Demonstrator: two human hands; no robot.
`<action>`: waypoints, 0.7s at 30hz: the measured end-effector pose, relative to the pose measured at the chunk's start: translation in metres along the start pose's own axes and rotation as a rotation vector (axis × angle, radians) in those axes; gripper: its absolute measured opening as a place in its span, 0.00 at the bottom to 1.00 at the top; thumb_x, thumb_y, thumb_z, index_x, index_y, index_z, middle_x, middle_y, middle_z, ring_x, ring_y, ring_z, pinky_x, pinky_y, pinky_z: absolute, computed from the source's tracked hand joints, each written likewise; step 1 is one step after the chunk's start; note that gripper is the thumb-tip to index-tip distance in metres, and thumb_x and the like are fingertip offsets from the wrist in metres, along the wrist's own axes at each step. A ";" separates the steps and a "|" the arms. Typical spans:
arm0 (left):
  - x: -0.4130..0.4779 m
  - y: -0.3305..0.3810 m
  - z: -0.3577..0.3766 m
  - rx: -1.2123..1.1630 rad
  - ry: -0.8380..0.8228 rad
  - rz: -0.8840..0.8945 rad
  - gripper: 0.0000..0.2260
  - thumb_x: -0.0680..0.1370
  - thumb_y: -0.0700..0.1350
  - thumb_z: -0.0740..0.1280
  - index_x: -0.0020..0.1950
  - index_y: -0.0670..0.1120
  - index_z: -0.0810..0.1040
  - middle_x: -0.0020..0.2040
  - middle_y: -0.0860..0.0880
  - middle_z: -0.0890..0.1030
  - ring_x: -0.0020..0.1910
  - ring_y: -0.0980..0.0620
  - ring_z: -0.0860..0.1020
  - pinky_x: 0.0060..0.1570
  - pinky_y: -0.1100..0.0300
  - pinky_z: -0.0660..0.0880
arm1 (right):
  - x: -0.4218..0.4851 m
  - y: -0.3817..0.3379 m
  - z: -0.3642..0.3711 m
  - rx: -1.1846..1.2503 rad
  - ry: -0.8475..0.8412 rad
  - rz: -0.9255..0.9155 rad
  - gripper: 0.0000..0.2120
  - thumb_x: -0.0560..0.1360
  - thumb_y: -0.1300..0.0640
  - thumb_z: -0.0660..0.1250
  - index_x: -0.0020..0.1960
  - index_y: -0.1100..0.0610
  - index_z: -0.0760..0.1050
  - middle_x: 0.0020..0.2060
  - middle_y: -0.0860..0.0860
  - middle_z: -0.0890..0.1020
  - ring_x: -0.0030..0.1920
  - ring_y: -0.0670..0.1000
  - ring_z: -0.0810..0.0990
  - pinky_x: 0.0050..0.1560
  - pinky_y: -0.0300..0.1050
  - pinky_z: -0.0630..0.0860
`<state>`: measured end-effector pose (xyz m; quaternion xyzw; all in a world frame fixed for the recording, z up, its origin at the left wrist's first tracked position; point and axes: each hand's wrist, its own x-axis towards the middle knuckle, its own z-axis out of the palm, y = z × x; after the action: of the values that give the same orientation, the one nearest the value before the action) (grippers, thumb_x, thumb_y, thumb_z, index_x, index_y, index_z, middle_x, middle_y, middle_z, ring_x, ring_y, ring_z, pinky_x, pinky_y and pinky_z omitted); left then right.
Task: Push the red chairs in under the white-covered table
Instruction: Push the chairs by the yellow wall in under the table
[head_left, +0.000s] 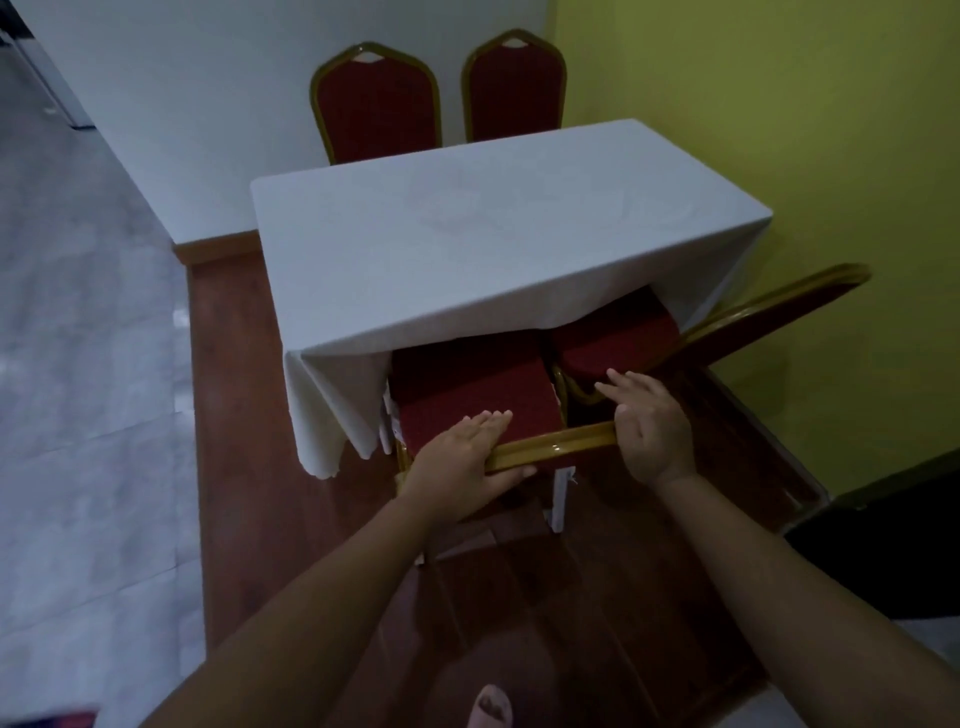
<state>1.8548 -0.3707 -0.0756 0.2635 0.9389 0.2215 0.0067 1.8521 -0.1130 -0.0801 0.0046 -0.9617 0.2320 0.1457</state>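
A white-covered table (498, 244) stands on a raised wooden platform. On its near side a red chair (467, 389) with a gold frame has its seat partly under the cloth. My left hand (467, 457) grips the left end of the top rail of that chair's back, fingers over it. My right hand (649, 421) rests on the rail's right end, fingers spread forward. A second red chair (618, 343) sits to the right, its seat partly under the cloth and its gold-edged back (779, 317) angled out. Two more red chairs (379, 104) (514, 88) stand at the far side.
A yellow wall (805, 130) runs close along the right of the table. A white wall (182, 104) is behind the far chairs. The wooden platform (234, 415) drops to a grey tiled floor (78, 338) on the left. A dark object (883, 530) sits at the right edge.
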 end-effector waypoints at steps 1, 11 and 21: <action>0.003 -0.005 -0.001 0.013 -0.036 0.017 0.39 0.72 0.71 0.55 0.75 0.49 0.60 0.74 0.49 0.65 0.74 0.54 0.60 0.72 0.61 0.51 | -0.002 -0.001 0.003 0.000 0.029 0.048 0.26 0.76 0.51 0.46 0.64 0.57 0.76 0.67 0.55 0.74 0.70 0.55 0.66 0.68 0.59 0.66; -0.015 -0.024 0.011 -0.111 0.030 -0.253 0.45 0.64 0.78 0.53 0.75 0.56 0.58 0.67 0.45 0.75 0.68 0.49 0.71 0.61 0.51 0.73 | -0.006 -0.015 0.023 0.171 0.175 0.283 0.25 0.77 0.55 0.46 0.69 0.57 0.70 0.71 0.51 0.68 0.74 0.49 0.59 0.75 0.53 0.41; -0.011 -0.006 0.024 -0.080 0.206 -0.257 0.44 0.65 0.79 0.50 0.71 0.53 0.68 0.44 0.49 0.84 0.47 0.52 0.82 0.40 0.59 0.75 | 0.004 0.009 0.015 0.195 0.145 0.175 0.24 0.76 0.57 0.47 0.67 0.57 0.73 0.70 0.51 0.71 0.72 0.48 0.62 0.75 0.51 0.45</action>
<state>1.8646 -0.3715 -0.1009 0.1166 0.9510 0.2819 -0.0507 1.8432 -0.1112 -0.0955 -0.0821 -0.9183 0.3357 0.1931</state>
